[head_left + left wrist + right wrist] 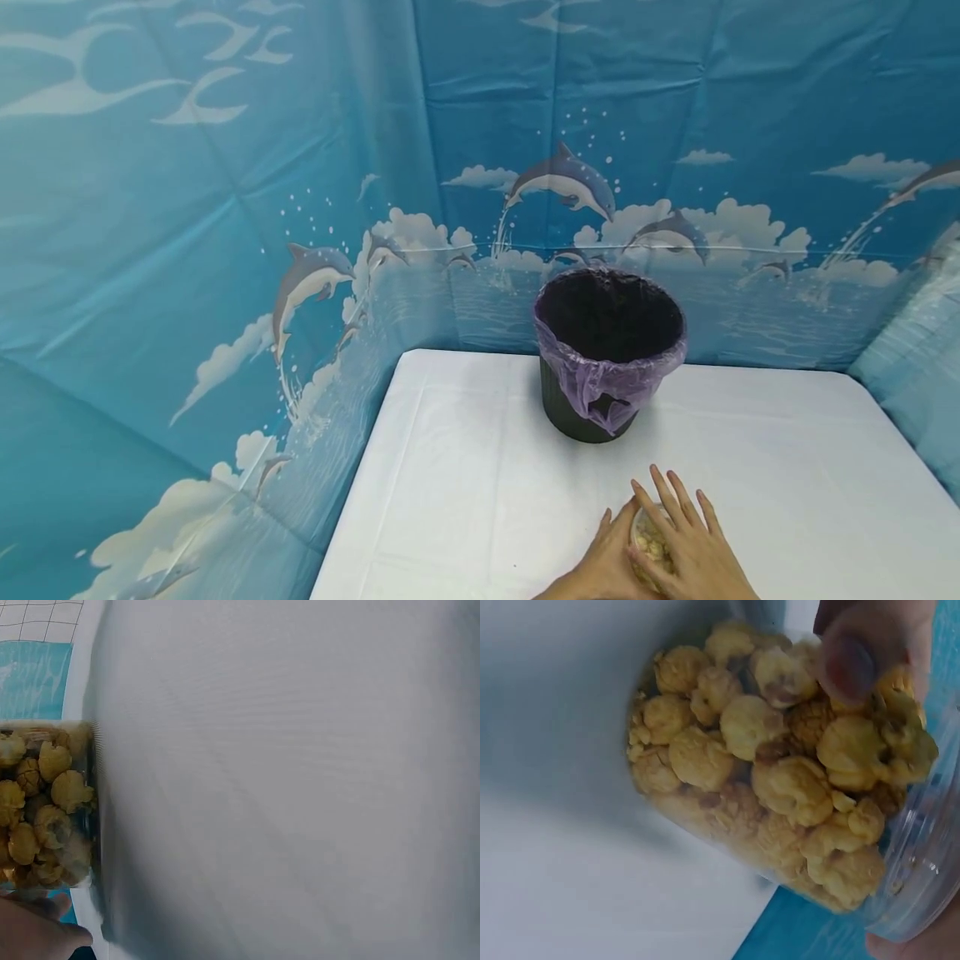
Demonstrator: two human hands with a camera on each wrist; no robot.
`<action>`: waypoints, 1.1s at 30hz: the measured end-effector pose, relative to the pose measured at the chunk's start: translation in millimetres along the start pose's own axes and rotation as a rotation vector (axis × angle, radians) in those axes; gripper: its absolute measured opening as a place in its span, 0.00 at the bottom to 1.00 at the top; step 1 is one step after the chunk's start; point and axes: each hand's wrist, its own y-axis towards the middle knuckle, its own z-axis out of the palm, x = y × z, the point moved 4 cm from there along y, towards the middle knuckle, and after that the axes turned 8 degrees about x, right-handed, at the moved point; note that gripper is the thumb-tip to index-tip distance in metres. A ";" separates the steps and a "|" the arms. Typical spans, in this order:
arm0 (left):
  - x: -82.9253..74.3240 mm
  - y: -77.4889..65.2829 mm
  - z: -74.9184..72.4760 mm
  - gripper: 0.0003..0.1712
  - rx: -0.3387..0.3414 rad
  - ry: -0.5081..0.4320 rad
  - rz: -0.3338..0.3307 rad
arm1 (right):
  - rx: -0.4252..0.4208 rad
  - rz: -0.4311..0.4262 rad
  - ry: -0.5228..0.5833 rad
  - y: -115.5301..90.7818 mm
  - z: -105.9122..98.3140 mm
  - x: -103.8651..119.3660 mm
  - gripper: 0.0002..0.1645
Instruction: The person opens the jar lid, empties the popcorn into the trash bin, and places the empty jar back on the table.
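A clear plastic jar of popcorn [649,537] stands between my two hands near the front of the table. Yellow-brown popcorn shows through its wall in the right wrist view, and one side of the same jar [49,810] appears at the left edge of the left wrist view. My left hand [611,560] grips the jar's side. Over the top lies my right hand [696,550], fingers spread and thumb across the near side, holding it around the lid [922,870]. A thumb or finger [855,664] presses the jar wall.
A dark bin [573,408] lined with a purple plastic bag [600,379] stands at the back of the white-covered table [450,467]. Blue dolphin-print sheets [465,125] hang behind and to the sides of the table.
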 end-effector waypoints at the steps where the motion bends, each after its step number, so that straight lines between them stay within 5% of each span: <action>1: 1.0 0.1 0.5 0.76 0.004 -0.023 -0.002 | -0.004 0.002 -0.010 -0.5 0.8 1.2 0.52; 13: 8.1 -3.2 0.5 0.63 -0.020 -0.427 0.050 | -0.103 0.045 0.003 -1.1 6.4 10.7 0.49; 18: 3.8 -8.7 -12.9 0.62 -0.038 -0.299 0.082 | -0.218 -0.034 0.103 3.9 -0.8 13.1 0.42; 25: -14.2 -17.8 -65.8 0.71 -0.192 0.079 0.255 | -0.331 -0.089 0.264 27.7 -36.4 30.5 0.37; 29: -21.7 -23.9 -93.6 0.69 -0.269 0.111 0.273 | -0.322 -0.084 0.316 42.8 -56.1 45.2 0.38; 33: -25.4 -28.7 -116.0 0.67 -0.250 0.071 0.240 | -0.347 -0.137 0.342 55.6 -70.1 55.4 0.36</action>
